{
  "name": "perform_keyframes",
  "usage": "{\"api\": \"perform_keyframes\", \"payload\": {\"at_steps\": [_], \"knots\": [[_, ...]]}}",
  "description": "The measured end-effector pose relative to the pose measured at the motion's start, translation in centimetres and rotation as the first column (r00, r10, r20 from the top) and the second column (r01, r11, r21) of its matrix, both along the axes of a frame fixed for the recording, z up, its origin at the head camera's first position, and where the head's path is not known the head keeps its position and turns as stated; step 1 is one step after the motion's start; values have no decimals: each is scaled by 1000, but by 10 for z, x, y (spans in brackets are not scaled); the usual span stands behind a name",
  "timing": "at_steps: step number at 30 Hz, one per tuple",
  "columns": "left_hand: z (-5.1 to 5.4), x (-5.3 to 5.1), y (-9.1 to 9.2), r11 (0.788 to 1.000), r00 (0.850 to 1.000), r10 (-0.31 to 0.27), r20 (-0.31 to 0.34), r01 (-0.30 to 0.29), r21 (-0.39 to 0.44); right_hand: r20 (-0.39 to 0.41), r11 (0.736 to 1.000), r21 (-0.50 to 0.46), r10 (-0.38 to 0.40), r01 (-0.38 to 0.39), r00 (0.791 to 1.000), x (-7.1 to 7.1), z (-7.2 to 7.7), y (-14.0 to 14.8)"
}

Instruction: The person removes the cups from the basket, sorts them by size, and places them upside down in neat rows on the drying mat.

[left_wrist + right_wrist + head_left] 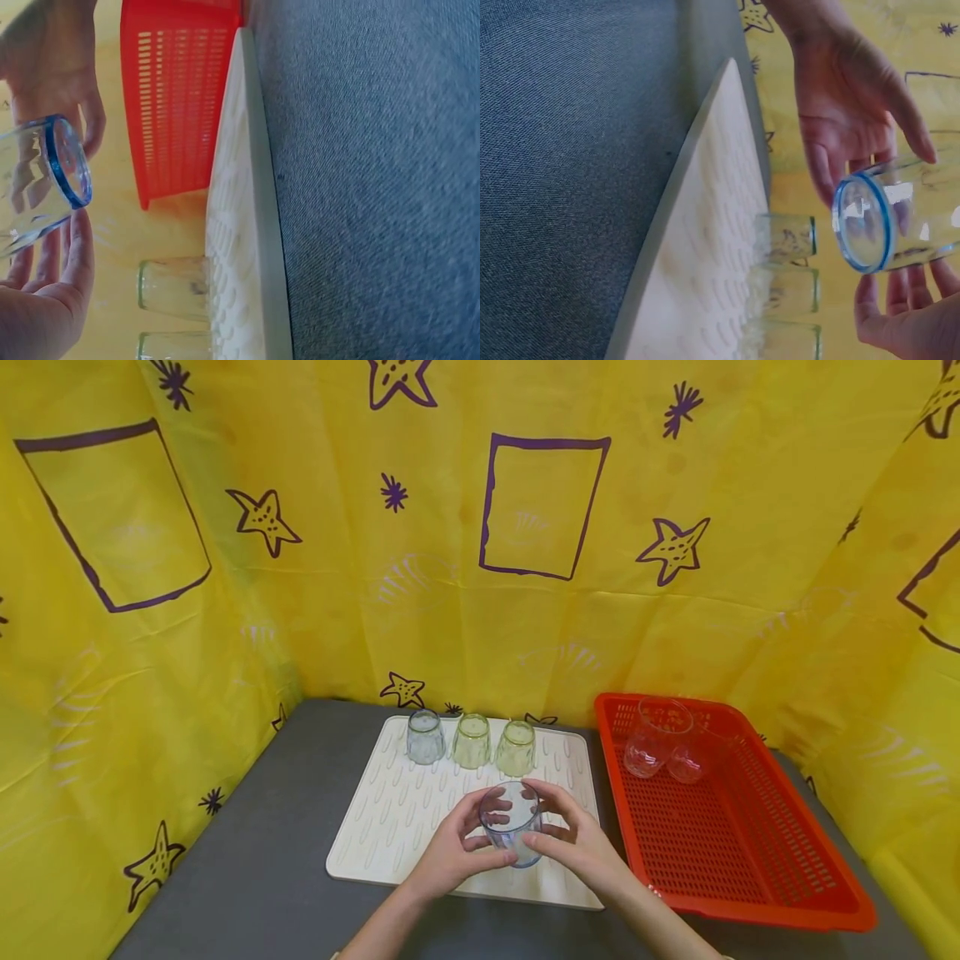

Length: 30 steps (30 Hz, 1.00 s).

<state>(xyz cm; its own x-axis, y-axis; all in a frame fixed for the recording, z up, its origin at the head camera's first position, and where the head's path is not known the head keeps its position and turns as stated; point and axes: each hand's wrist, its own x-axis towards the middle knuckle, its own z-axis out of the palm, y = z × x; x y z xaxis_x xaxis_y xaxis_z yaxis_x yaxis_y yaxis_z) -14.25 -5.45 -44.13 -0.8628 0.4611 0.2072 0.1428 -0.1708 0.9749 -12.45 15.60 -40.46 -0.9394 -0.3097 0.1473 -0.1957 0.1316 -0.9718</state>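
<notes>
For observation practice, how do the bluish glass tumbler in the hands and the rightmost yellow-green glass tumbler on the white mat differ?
The bluish tumbler is held between left hand and right hand; the yellow-green tumbler stands on the mat. The bluish tumbler's thick ring is at its bottom; the yellow-green one's, on top. Both are transparent.

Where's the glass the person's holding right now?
In the head view, the glass is low, just right of centre, between the left hand and right hand. It's up off the mat, with the basket to its right.
</notes>
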Motion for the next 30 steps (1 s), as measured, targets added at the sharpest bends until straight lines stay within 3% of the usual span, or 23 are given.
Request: {"api": "perform_keyframes", "payload": {"at_steps": [6, 12, 22, 25, 30], "knots": [[0, 1, 1, 996, 993, 42, 108, -50, 73, -17, 998, -40, -42, 41, 999, 0, -6, 1], [3, 3, 1, 983, 979, 28, 200, -63, 170, 5, 996, -63, -58, 58, 998, -1, -11, -1], [6, 7, 3, 940, 931, -48, 361, -80, 331, 59, 991, -131, -23, 31, 998, 0, -15, -9], [7, 8, 4, 933, 923, -58, 381, -86, 349, 75, 989, -140, -28, 38, 997, 0, -14, -11], [7, 7, 2, 944, 928, -59, 368, -68, 324, 72, 990, -137, -30, 39, 997, -1, -14, -12]]}}
